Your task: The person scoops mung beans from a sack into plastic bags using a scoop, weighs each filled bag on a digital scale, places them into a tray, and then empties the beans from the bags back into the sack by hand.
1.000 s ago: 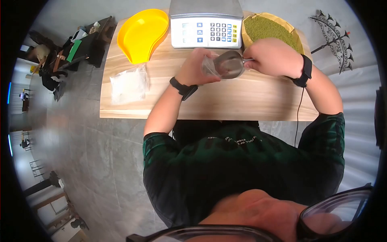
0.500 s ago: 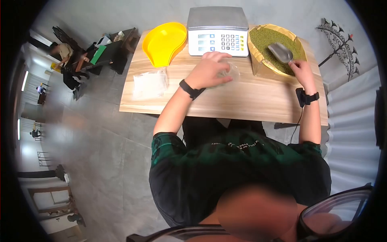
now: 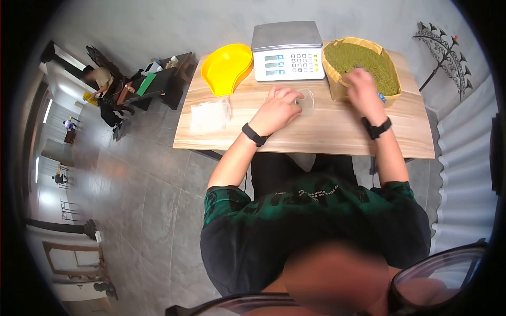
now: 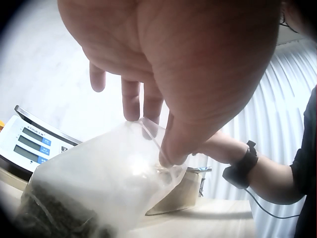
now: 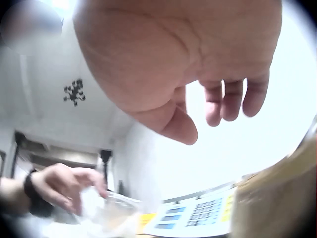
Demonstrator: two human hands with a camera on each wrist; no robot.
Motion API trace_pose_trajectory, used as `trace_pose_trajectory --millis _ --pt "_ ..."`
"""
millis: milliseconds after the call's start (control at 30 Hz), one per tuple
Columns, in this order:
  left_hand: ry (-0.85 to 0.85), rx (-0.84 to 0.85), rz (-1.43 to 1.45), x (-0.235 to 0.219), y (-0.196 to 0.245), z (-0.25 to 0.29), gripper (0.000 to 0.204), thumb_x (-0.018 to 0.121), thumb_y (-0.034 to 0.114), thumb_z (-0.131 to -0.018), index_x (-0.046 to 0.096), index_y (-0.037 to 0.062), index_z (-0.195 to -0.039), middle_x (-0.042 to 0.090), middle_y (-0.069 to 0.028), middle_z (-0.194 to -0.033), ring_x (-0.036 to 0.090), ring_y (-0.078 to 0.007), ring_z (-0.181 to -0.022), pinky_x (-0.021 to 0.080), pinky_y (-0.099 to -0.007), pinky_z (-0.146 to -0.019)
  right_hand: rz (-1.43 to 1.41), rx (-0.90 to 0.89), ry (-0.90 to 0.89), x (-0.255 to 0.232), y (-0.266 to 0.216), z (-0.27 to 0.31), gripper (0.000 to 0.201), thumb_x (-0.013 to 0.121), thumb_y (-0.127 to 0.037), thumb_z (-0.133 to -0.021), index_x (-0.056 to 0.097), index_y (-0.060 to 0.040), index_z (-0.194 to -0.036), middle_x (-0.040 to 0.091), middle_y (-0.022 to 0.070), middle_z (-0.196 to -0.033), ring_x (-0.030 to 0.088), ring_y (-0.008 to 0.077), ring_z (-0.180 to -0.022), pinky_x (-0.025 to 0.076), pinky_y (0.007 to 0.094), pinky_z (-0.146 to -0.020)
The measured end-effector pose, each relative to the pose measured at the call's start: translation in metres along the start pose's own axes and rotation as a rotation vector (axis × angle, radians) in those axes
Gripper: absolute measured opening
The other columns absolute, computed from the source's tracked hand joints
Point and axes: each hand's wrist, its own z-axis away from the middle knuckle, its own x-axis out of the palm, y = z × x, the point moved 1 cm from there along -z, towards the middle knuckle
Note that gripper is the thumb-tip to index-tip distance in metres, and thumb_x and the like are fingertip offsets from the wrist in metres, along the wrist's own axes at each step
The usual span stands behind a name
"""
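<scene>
My left hand point(image 3: 276, 110) pinches the upper edge of a clear plastic bag point(image 4: 114, 163) between thumb and fingers. Dark green granules point(image 4: 54, 213) lie in the bottom of that bag, over the middle of the wooden table. My right hand point(image 3: 363, 92) is blurred over the near left rim of a brown paper bag point(image 3: 340, 92) full of green granules. In the right wrist view its fingers point(image 5: 230, 101) hang loosely bent with nothing in them. The metal scoop's handle point(image 4: 200, 169) shows at the paper bag's rim; its bowl is mostly hidden.
A white digital scale point(image 3: 290, 66) with a grey platform stands at the table's back. Left of it lies a yellow pan point(image 3: 226, 68). Several clear plastic bags point(image 3: 208, 116) lie at the left of the table point(image 3: 316, 139). Another person point(image 3: 100, 81) is far left.
My right hand took the metal scoop from the plastic bag's mouth to the paper bag, let go of it there, and has moved left. My left hand keeps its hold on the plastic bag.
</scene>
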Motion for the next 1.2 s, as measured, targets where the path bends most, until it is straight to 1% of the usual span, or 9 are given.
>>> trace_pose_trajectory --millis 100,233,300,367,433,600,800,1033,1200 --pt "0.014 -0.001 0.002 -0.009 -0.002 0.000 0.007 0.070 0.017 -0.079 0.069 0.0113 -0.082 0.059 -0.0045 -0.118 0.049 -0.0253 -0.118 0.033 -0.0452 -0.105 -0.057 -0.338 -0.194 0.044 -0.044 -0.017 0.037 0.056 0.002 -0.078 0.070 -0.0109 -0.110 0.059 0.0160 -0.126 0.053 0.0365 -0.115 0.043 0.0407 -0.099" --pt "0.096 -0.026 0.000 -0.025 -0.014 -0.001 0.008 0.070 0.014 -0.080 0.067 0.0114 -0.086 0.058 -0.0038 -0.116 0.050 -0.0265 -0.112 0.037 -0.0429 -0.099 -0.058 -0.381 -0.267 0.082 -0.043 -0.055 0.026 0.058 -0.002 -0.080 0.071 -0.0097 -0.101 0.059 0.0134 -0.129 0.054 0.0342 -0.116 0.045 0.0411 -0.097" --pt "0.028 -0.098 -0.037 -0.041 -0.023 -0.004 0.007 0.068 0.015 -0.082 0.067 0.0110 -0.087 0.060 -0.0046 -0.113 0.052 -0.0269 -0.110 0.039 -0.0434 -0.096 -0.093 -0.408 -0.455 0.092 -0.030 -0.081 0.015 0.061 -0.007 -0.081 0.071 -0.0079 -0.093 0.065 0.0113 -0.120 0.058 0.0327 -0.110 0.047 0.0411 -0.093" --pt "-0.035 -0.173 -0.070 -0.053 -0.038 -0.006 0.007 0.066 0.016 -0.084 0.066 0.0105 -0.089 0.061 -0.0054 -0.109 0.054 -0.0274 -0.107 0.040 -0.0440 -0.093 -0.165 -0.466 -0.426 0.093 -0.028 -0.102 0.011 0.062 -0.012 -0.083 0.069 -0.0050 -0.087 0.068 0.0115 -0.106 0.062 0.0319 -0.100 0.050 0.0418 -0.088" --pt "-0.098 -0.276 -0.086 -0.058 -0.062 -0.006 0.010 0.060 0.020 -0.088 0.063 0.0111 -0.091 0.063 -0.0089 -0.094 0.058 -0.0288 -0.100 0.043 -0.0441 -0.085 -0.224 -0.342 -0.563 0.090 -0.025 -0.119 0.013 0.062 -0.013 -0.085 0.069 -0.0030 -0.088 0.068 0.0138 -0.098 0.063 0.0328 -0.093 0.050 0.0417 -0.084" --pt "-0.059 -0.255 0.008 -0.088 -0.112 -0.040 0.019 0.053 0.023 -0.095 0.061 0.0056 -0.097 0.065 -0.0177 -0.090 0.062 -0.0389 -0.086 0.049 -0.0461 -0.073 -0.351 -0.366 -0.453 0.058 -0.021 -0.169 0.018 0.061 -0.016 -0.088 0.069 -0.0008 -0.092 0.067 0.0174 -0.091 0.063 0.0357 -0.086 0.051 0.0414 -0.077" --pt "-0.085 -0.278 -0.067 -0.119 -0.179 -0.121 0.020 0.052 0.025 -0.097 0.062 0.0093 -0.101 0.067 -0.0160 -0.089 0.062 -0.0378 -0.085 0.049 -0.0452 -0.073 -0.184 -0.353 -0.296 0.057 0.010 -0.243 0.023 0.059 -0.019 -0.089 0.069 0.0010 -0.093 0.067 0.0182 -0.088 0.063 0.0355 -0.081 0.051 0.0416 -0.074" --pt "0.062 -0.375 -0.302 -0.093 -0.241 -0.162 0.018 0.053 0.024 -0.093 0.066 0.0129 -0.101 0.069 -0.0146 -0.088 0.065 -0.0366 -0.084 0.052 -0.0468 -0.073 -0.003 -0.199 -0.245 0.077 0.021 -0.286 0.022 0.056 -0.018 -0.090 0.068 0.0002 -0.093 0.068 0.0188 -0.091 0.063 0.0370 -0.087 0.051 0.0454 -0.078" --pt "0.027 -0.436 -0.017 -0.064 -0.232 -0.131 0.038 0.058 0.017 -0.089 0.057 0.0146 -0.127 0.060 -0.0171 -0.121 0.058 -0.0325 -0.111 0.049 -0.0408 -0.092 0.031 -0.136 -0.236 0.116 0.047 -0.294 0.022 0.054 -0.018 -0.090 0.068 -0.0011 -0.091 0.067 0.0196 -0.089 0.063 0.0389 -0.087 0.051 0.0470 -0.079"
